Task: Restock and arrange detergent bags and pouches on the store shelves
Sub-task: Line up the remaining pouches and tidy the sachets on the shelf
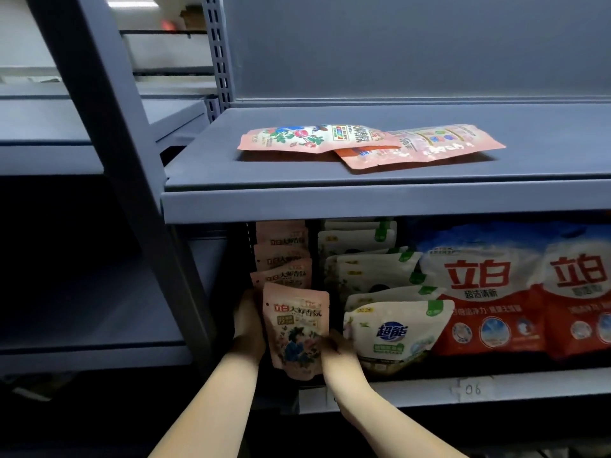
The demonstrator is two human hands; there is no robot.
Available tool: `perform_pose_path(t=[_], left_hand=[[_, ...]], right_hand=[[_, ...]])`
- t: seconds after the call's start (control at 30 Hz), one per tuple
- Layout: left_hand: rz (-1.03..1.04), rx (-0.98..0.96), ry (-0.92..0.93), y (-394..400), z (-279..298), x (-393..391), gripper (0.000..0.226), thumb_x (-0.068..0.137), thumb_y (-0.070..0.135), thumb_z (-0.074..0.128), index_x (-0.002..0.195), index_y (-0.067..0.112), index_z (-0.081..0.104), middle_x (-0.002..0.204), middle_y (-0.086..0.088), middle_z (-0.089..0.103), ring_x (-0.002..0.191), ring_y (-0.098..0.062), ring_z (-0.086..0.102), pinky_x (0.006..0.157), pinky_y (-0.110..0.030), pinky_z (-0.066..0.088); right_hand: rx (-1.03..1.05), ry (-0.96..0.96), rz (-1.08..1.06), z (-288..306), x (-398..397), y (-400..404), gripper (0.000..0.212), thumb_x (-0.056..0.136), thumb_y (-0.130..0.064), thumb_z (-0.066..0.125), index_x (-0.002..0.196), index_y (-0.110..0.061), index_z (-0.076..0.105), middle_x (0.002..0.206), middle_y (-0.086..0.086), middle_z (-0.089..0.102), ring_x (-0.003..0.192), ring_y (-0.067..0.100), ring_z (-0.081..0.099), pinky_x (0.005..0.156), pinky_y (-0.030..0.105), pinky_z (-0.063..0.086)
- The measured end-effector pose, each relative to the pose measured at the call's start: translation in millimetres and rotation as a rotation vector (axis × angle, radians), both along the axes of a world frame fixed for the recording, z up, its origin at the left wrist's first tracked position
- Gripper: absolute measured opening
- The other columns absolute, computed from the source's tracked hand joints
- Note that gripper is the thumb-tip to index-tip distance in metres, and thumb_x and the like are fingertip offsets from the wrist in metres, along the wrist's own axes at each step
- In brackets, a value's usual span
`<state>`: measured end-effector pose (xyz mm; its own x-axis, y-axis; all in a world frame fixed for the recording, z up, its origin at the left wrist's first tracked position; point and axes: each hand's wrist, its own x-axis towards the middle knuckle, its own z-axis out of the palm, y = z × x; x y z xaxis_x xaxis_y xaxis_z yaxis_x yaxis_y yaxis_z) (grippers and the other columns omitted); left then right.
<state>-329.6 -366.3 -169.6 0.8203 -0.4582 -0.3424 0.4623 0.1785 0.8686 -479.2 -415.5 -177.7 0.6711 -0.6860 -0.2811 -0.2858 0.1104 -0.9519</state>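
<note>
The fingers of the left hand [248,320] are hidden behind the front pink pouch [296,328]. The right hand [338,346] is blurred. The pink pouches behind it [282,256] show only their tops. The right red bag [582,289] is cut off by the picture's edge.

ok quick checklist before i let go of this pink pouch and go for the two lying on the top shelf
1. Both hands on the front pink pouch: ok, left hand at its left edge, right hand at its lower right.
2. Pouch upright, label forward: ok, though it leans slightly.
3. In line with the pink row behind: ok.
4. Clear of the white pouches beside it: cannot tell, the right hand covers the gap.
5. Base seated on the lower shelf: cannot tell, too dark.
6. Two pink pouches on the upper shelf tidy: not ok, lying flat and overlapping.
</note>
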Motion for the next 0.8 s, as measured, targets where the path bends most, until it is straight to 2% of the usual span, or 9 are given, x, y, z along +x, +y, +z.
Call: perform_pose_path(t=[0.07, 0.13, 0.2, 0.3, 0.37, 0.5, 0.6, 0.7, 0.8], left_hand=[[0.073, 0.026, 0.033, 1.7, 0.4, 2.9, 0.043, 0.096, 0.038, 0.039, 0.125, 0.014, 0.059, 0.118, -0.017, 0.064, 0.108, -0.036, 0.059, 0.101, -0.053, 0.043], [0.18, 0.054, 0.042, 2.9, -2.9, 6.3, 0.044, 0.097, 0.035, 0.039, 0.134, 0.013, 0.049, 0.125, -0.015, 0.059, 0.113, -0.034, 0.055, 0.103, -0.051, 0.041], [0.31, 0.186, -0.003, 5.5, -4.9, 10.0, 0.047, 0.096, 0.027, 0.044, 0.139, 0.007, 0.041, 0.132, -0.016, 0.053, 0.118, -0.033, 0.051, 0.104, -0.047, 0.038], [0.414, 0.334, -0.011, 13.4, -5.5, 5.9, 0.052, 0.093, 0.008, 0.046, 0.142, -0.003, 0.033, 0.141, -0.023, 0.043, 0.127, -0.037, 0.043, 0.108, -0.041, 0.034], [0.298, 0.374, 0.013, 19.2, -14.7, -2.1, 0.055, 0.092, 0.002, 0.046, 0.144, 0.0, 0.031, 0.142, -0.022, 0.042, 0.128, -0.038, 0.043, 0.104, -0.04, 0.038], [-0.06, 0.403, -0.082, 26.5, -32.1, -19.3, 0.05, 0.083, -0.004, 0.056, 0.132, 0.007, 0.051, 0.124, -0.018, 0.06, 0.111, -0.033, 0.058, 0.093, -0.039, 0.049], [-0.107, 0.485, -0.231, 25.8, -40.3, -23.0, 0.05, 0.08, -0.001, 0.065, 0.126, 0.012, 0.054, 0.125, -0.012, 0.06, 0.116, -0.03, 0.056, 0.101, -0.037, 0.044], [-0.097, 0.538, -0.35, 28.0, -43.1, -27.8, 0.047, 0.081, 0.011, 0.068, 0.126, 0.018, 0.055, 0.125, -0.007, 0.061, 0.117, -0.028, 0.055, 0.09, -0.025, 0.041], [-0.076, 0.532, -0.405, 30.2, -46.1, -26.9, 0.044, 0.08, 0.019, 0.072, 0.121, 0.022, 0.057, 0.122, -0.004, 0.063, 0.113, -0.026, 0.057, 0.084, -0.024, 0.04]], right_hand=[[-0.009, 0.046, -0.043, -3.8, 10.9, 0.1, 0.024, 0.1, -0.006, 0.038, 0.084, -0.017, 0.052, 0.088, -0.001, 0.057, 0.073, 0.004, 0.053, 0.046, 0.004, 0.039], [-0.008, 0.069, -0.062, -7.6, 22.0, -3.6, 0.021, 0.1, -0.007, 0.036, 0.097, -0.011, 0.056, 0.095, 0.002, 0.056, 0.08, 0.012, 0.053, 0.049, 0.006, 0.04], [-0.017, 0.083, -0.064, -5.5, 33.1, -5.2, 0.026, 0.1, -0.009, 0.037, 0.115, -0.006, 0.058, 0.102, 0.004, 0.056, 0.091, 0.016, 0.053, 0.059, 0.013, 0.043], [0.004, 0.055, -0.075, -2.4, 45.2, -6.0, 0.027, 0.1, -0.011, 0.039, 0.118, -0.008, 0.059, 0.112, 0.007, 0.059, 0.099, 0.018, 0.054, 0.071, 0.02, 0.044], [-0.016, 0.007, -0.049, -2.8, 50.1, -8.2, 0.023, 0.099, -0.012, 0.044, 0.117, -0.008, 0.058, 0.118, 0.011, 0.06, 0.102, 0.019, 0.055, 0.075, 0.022, 0.044], [-0.047, -0.008, 0.022, -9.0, 54.2, -8.8, 0.033, 0.096, -0.012, 0.052, 0.128, -0.005, 0.048, 0.13, 0.014, 0.053, 0.116, 0.023, 0.052, 0.093, 0.028, 0.043], [-0.068, 0.046, 0.021, -15.0, 52.3, -10.9, 0.042, 0.091, -0.006, 0.057, 0.132, -0.007, 0.046, 0.131, 0.01, 0.054, 0.122, 0.025, 0.051, 0.095, 0.027, 0.042], [-0.102, 0.077, 0.054, -19.2, 51.0, -13.7, 0.052, 0.086, -0.001, 0.062, 0.135, -0.008, 0.046, 0.133, 0.008, 0.054, 0.124, 0.023, 0.05, 0.102, 0.026, 0.041], [-0.147, 0.074, 0.085, -17.6, 58.0, -15.6, 0.046, 0.089, -0.006, 0.06, 0.134, -0.009, 0.049, 0.134, 0.008, 0.054, 0.124, 0.023, 0.05, 0.105, 0.029, 0.039]])
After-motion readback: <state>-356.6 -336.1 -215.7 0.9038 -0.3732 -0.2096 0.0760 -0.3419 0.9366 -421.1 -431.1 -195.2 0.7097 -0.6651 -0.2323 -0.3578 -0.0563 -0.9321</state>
